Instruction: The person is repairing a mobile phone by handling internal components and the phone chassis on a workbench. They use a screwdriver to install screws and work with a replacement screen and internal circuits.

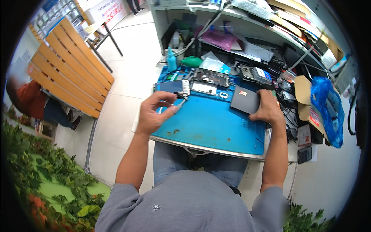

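Right of the picture's middle, the right hand [270,106] grips the right end of a flat dark box [244,99]. Left of middle, the left hand [153,114] curls near a phone [178,86]; I can't tell if it's holding anything.

Head view: left fisheye of side-by-side pair, worn on person's head. Facing: down and forward onto blue mat [201,123]; wearer's grey shirt [189,205] at 6 o'clock. Range: near; left hand [152,114] at 9 o'clock, right hand [269,107] at 3, seen from above. Field: wide, reaching shelf [239,12] at 1 o'clock, slatted wooden panel [71,67] at 10, leafy greenery [42,185] at 8. Rim: dark, rounded (straight edges bow near it).
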The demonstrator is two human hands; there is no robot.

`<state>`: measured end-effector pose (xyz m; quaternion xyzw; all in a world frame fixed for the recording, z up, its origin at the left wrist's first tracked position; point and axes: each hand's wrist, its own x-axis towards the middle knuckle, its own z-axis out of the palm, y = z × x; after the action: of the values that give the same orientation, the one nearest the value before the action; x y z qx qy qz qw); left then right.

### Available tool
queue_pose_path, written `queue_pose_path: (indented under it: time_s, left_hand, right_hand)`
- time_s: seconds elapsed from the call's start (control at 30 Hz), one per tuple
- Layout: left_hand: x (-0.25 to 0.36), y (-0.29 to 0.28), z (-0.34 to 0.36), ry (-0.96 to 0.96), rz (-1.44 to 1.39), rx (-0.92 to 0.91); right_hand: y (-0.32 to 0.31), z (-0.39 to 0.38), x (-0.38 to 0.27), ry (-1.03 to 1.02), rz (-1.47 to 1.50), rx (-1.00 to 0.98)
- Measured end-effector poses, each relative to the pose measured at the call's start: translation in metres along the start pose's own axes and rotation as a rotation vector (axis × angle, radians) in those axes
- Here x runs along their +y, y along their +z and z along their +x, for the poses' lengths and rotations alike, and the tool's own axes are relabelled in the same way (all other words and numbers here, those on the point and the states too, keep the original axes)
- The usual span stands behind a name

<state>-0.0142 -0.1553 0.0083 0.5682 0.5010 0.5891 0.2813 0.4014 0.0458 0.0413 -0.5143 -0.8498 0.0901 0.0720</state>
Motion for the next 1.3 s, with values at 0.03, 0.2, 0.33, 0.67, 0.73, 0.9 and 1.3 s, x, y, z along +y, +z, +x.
queue_pose_path:
  time_s: [0.03, 0.2, 0.33, 0.67, 0.73, 0.9, 1.3]
  left_hand:
    - [0.001, 0.008, 0.001, 0.0, 0.009, 0.016]
    - [-0.003, 0.031, -0.008, 0.075, 0.054, -0.118]
    - [0.009, 0.062, -0.004, -0.021, -0.081, -0.249]
    - [0.013, 0.141, 0.003, -0.15, -0.448, -0.29]
    - [0.009, 0.141, -0.005, -0.195, -0.488, -0.267]
    - [0.003, 0.143, -0.015, -0.427, -0.787, -0.194]
    - [-0.008, 0.144, -0.018, -0.288, -0.783, -0.132]
  right_hand:
    - [0.001, -0.004, 0.004, -0.04, 0.019, 0.038]
    - [-0.006, -0.018, 0.004, -0.159, 0.153, 0.114]
    - [-0.022, -0.032, -0.019, -0.19, 0.341, 0.105]
    - [-0.005, -0.046, -0.083, -0.333, 0.766, -0.062]
    - [-0.01, -0.053, -0.095, -0.328, 0.756, -0.055]
    - [-0.006, -0.055, -0.101, -0.202, 0.834, -0.179]
    - [-0.015, -0.055, -0.115, -0.23, 0.896, -0.294]
